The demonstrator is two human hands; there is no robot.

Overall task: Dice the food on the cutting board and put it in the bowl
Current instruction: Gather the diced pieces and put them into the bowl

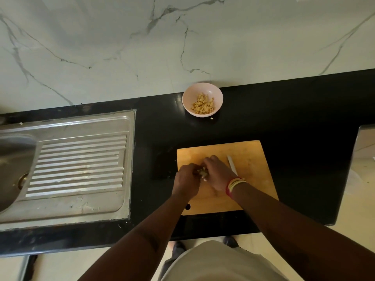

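Note:
A wooden cutting board (251,159) lies on the black counter. Over its left part my left hand (187,180) and my right hand (217,173) cup a small heap of pale diced food (203,171) between them, fingers curled around it. A knife (232,164) with a light blade lies flat on the board just right of my right hand, held by neither hand. A pale pink bowl (191,94) stands at the back of the counter by the wall, holding several yellowish diced pieces (203,105). One stray piece (211,118) lies on the counter in front of the bowl.
A steel sink with a ribbed drainboard (81,165) fills the counter's left side. The marble wall (142,47) rises behind. The counter ends at the right near a pale surface (365,147). The counter's front edge is close to my body.

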